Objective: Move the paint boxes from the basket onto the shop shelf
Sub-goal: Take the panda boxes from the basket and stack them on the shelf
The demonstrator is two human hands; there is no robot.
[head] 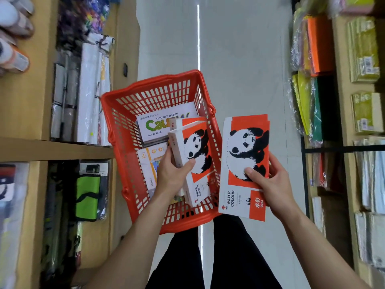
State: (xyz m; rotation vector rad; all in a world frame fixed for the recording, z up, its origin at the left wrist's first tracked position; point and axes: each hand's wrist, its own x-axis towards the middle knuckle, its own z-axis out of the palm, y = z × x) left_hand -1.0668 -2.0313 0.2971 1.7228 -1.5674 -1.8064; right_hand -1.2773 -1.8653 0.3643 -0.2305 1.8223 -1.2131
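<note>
The left grip [173,176] is clamped on a panda paint box [196,151], thumb pressed flat on the panda's print and fingers wrapped round the box's left edge. This box stands tilted on its long side inside the red basket [153,81], with its far end pointing away from the grip toward the basket's back wall. Just beyond that grip lies a white water colour box [164,126] with green lettering, flat among the basket's contents, and right under the grip's knuckles sits another pale box with yellow markings [149,163]. Behind the held box, the corner of one more red and white box [177,123] peeks out. The right grip [273,184] holds a second panda box [245,147] face up, thumb on the black paw print, fingers curled round its right edge. Layered edges at its far end suggest more than one box in that grip, though I cannot tell how many. It hangs outside the basket, just right of the rim, over the pale floor [239,59]. Well left of the left grip runs a wooden shelf [56,150] with rolls and a green pouch [87,197]. Well right of the right grip stands another shelf [341,59] with coloured paper packs [318,44].
</note>
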